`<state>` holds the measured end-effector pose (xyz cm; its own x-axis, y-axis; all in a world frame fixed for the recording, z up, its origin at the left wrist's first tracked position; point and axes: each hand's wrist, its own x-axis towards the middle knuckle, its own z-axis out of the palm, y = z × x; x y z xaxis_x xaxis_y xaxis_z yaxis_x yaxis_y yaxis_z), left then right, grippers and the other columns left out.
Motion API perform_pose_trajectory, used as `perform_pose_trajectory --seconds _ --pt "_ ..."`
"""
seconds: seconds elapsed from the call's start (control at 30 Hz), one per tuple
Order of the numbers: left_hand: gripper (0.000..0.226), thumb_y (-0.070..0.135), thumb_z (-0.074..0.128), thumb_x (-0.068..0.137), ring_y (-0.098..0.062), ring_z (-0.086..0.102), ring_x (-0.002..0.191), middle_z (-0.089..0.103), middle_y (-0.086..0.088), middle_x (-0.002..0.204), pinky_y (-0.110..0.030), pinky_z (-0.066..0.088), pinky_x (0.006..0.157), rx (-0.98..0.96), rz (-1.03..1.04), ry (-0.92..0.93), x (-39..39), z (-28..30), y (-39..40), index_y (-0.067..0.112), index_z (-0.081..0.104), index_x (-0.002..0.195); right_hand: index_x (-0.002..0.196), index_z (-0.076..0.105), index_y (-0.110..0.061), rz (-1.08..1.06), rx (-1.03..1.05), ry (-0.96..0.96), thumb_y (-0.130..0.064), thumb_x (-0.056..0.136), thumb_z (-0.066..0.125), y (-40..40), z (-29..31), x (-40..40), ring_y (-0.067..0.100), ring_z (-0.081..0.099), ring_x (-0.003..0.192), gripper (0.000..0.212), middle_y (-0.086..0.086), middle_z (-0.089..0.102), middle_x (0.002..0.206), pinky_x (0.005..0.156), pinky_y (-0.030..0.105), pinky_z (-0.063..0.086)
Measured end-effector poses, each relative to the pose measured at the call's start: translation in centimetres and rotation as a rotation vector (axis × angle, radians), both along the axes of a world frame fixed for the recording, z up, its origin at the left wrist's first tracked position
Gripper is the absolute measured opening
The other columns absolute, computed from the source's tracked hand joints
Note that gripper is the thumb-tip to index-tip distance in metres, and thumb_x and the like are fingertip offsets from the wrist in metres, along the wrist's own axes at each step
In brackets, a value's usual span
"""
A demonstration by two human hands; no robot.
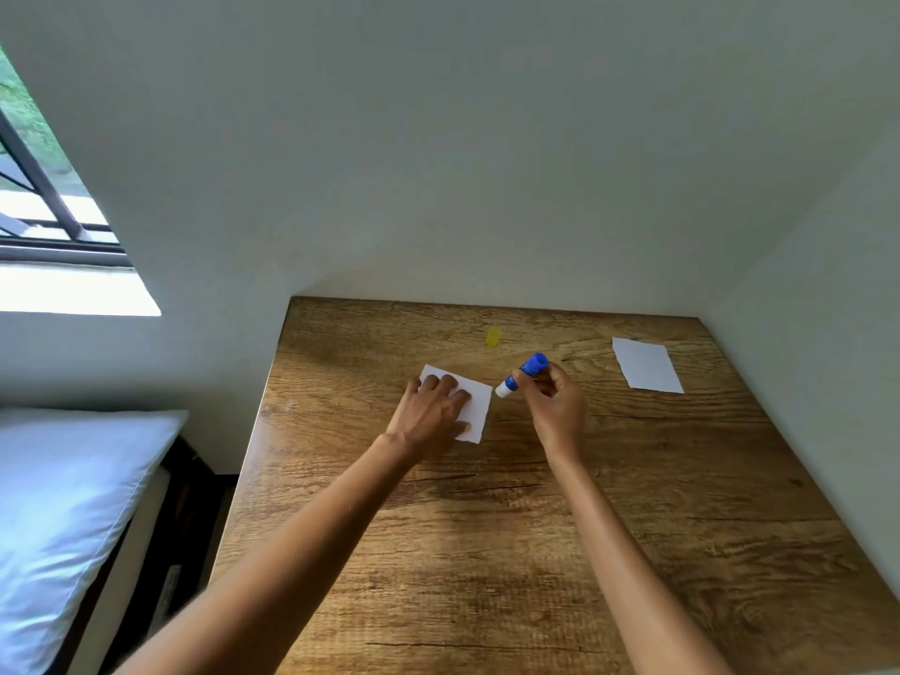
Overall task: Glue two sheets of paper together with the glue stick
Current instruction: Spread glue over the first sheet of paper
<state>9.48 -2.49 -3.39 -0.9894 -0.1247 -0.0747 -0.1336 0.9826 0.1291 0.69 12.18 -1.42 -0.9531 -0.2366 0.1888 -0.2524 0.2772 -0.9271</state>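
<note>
A small white sheet of paper [478, 400] lies on the wooden table [535, 528], left of centre. My left hand [435, 415] rests flat on it with straight fingers spread over its left half. My right hand [557, 406] pinches a blue glue stick [523, 375], tilted with its white uncapped tip pointing down-left, just off the sheet's right corner. A second white sheet [646, 365] lies flat at the far right of the table, apart from both hands. The yellow cap [493, 336] stands near the back edge.
White walls close the table at the back and on the right. To the left, beyond the table's edge, lies a bed with a white pillow [63, 518]. A barred window [44, 207] is at the upper left.
</note>
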Motion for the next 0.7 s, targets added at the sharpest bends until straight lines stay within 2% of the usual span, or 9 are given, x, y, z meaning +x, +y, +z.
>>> perform_pose_trajectory --seconds 0.13,0.3,0.37,0.47,0.6,0.7 --pt "0.048 0.046 0.047 0.091 -0.034 0.042 0.119 0.044 -0.014 0.133 -0.046 0.030 0.101 -0.006 0.165 0.069 -0.4 -0.7 1.9 0.015 0.045 0.128 0.089 0.064 -0.022 0.039 0.089 0.052 -0.023 0.080 0.071 -1.4 -0.3 -1.4 -0.013 0.057 0.065 0.011 -0.018 0.060 0.071 0.058 0.001 0.041" --pt "0.046 0.046 0.041 0.093 -0.032 0.040 0.120 0.043 -0.011 0.133 -0.044 0.028 0.100 0.026 0.186 0.132 -0.1 -1.4 2.2 0.019 0.044 0.130 0.100 0.067 -0.011 0.098 0.204 0.093 -0.025 0.080 0.070 -2.9 -1.1 -2.5 0.008 0.062 0.074 0.024 0.000 0.068 0.086 0.067 0.019 0.048" --pt "0.046 0.045 0.040 0.094 -0.030 0.040 0.119 0.044 -0.010 0.132 -0.043 0.027 0.099 0.027 0.171 0.145 0.0 -1.5 1.9 0.021 0.044 0.132 0.100 0.068 -0.010 0.111 0.217 0.114 -0.023 0.080 0.071 -3.3 -1.2 -2.6 0.010 0.062 0.075 0.024 0.002 0.069 0.087 0.070 0.025 0.050" --pt "0.047 0.045 0.040 0.094 -0.029 0.040 0.118 0.044 -0.009 0.131 -0.043 0.027 0.099 0.017 0.148 0.146 0.0 -1.6 1.6 0.022 0.043 0.134 0.098 0.068 -0.009 0.117 0.242 0.147 -0.021 0.079 0.072 -3.8 -1.3 -2.8 0.008 0.060 0.072 0.023 0.003 0.069 0.086 0.068 0.022 0.048" --pt "0.048 0.045 0.041 0.093 -0.028 0.041 0.119 0.044 -0.009 0.131 -0.044 0.027 0.099 0.018 0.147 0.147 0.0 -1.7 1.5 0.022 0.042 0.135 0.098 0.069 -0.010 0.124 0.262 0.157 -0.022 0.079 0.072 -3.8 -1.3 -2.8 0.006 0.058 0.071 0.023 0.001 0.068 0.084 0.063 0.012 0.042" --pt "0.048 0.046 0.042 0.093 -0.028 0.042 0.118 0.045 -0.008 0.131 -0.043 0.028 0.100 0.011 0.149 0.157 0.1 -1.7 1.5 0.023 0.043 0.135 0.094 0.070 -0.012 0.124 0.269 0.132 -0.027 0.078 0.073 -3.6 -1.2 -2.6 0.007 0.060 0.070 0.022 -0.003 0.066 0.079 0.063 0.016 0.044"
